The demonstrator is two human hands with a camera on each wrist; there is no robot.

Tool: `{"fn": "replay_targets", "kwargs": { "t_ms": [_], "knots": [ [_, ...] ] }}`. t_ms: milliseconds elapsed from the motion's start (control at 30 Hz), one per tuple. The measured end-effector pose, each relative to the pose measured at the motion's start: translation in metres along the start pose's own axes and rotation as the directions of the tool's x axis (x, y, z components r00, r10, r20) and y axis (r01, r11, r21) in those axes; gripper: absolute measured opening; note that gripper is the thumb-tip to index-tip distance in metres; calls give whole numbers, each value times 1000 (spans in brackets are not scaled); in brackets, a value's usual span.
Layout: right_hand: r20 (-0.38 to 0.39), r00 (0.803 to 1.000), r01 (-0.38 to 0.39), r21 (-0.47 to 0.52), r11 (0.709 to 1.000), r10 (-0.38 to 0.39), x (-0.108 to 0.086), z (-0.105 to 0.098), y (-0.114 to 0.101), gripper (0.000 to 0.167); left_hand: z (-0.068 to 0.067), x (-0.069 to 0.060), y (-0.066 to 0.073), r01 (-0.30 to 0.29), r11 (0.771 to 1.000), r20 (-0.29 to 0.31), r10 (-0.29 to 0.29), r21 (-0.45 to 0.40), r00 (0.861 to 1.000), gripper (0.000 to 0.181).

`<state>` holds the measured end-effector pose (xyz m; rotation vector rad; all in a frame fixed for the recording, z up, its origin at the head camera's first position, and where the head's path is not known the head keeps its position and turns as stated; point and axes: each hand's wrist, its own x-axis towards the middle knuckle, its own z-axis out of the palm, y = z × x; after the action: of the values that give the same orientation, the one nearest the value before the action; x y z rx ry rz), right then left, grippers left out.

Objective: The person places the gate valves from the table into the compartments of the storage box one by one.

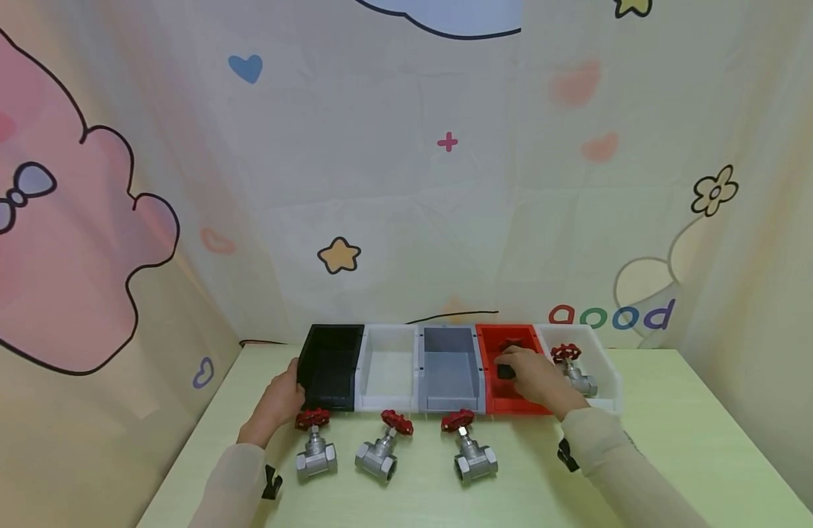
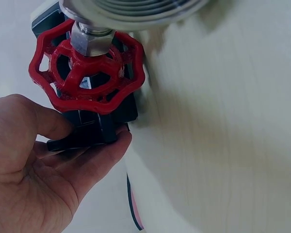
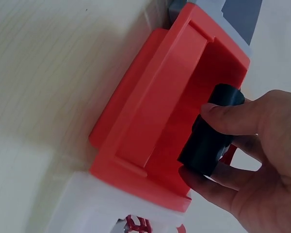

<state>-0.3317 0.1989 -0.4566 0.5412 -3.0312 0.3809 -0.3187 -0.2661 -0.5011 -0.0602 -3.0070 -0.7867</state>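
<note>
My right hand [image 1: 532, 374] is at the red bin [image 1: 517, 405], pinching a black valve [image 3: 211, 131] between thumb and fingers. Its body is a short black tube, and a bit of red shows behind it in the right wrist view. My left hand [image 1: 282, 402] grips the side wall of the black bin [image 1: 326, 405], thumb on top of the rim and fingers beneath, as the left wrist view shows. Close to that hand stands a metal valve [image 1: 316, 458] with a red handwheel [image 2: 87, 73]. Inside the right white bin [image 1: 611, 381] lies another metal valve [image 1: 580, 380].
Between the black and red bins sit a white bin [image 1: 388, 405] and a grey bin [image 1: 451, 404], all in one row. Two more metal valves, a middle one [image 1: 378, 458] and a right one [image 1: 475, 460], lie before the row on the pale table [image 1: 684, 447]. A printed curtain [image 1: 406, 183] hangs behind.
</note>
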Motion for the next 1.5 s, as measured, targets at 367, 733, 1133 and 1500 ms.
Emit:
{"fn": "replay_targets", "kwargs": {
  "t_ms": [367, 733, 1133, 1500],
  "knots": [
    [38, 999, -30, 7, 1000, 30, 7, 8, 1, 45, 1, 0, 0, 1, 1000, 5, -1, 0, 1000, 64],
    [51, 999, -12, -22, 1000, 13, 13, 19, 9, 41, 0, -2, 0, -9, 1000, 4, 9, 1, 1000, 64],
    [87, 996, -36, -15, 999, 37, 15, 26, 7, 40, 1, -1, -1, 6, 1000, 4, -6, 1, 1000, 64],
    [96, 994, -54, -30, 998, 57, 17, 29, 9, 41, -1, 0, -1, 6, 1000, 7, -6, -7, 1000, 64]
  ]
}}
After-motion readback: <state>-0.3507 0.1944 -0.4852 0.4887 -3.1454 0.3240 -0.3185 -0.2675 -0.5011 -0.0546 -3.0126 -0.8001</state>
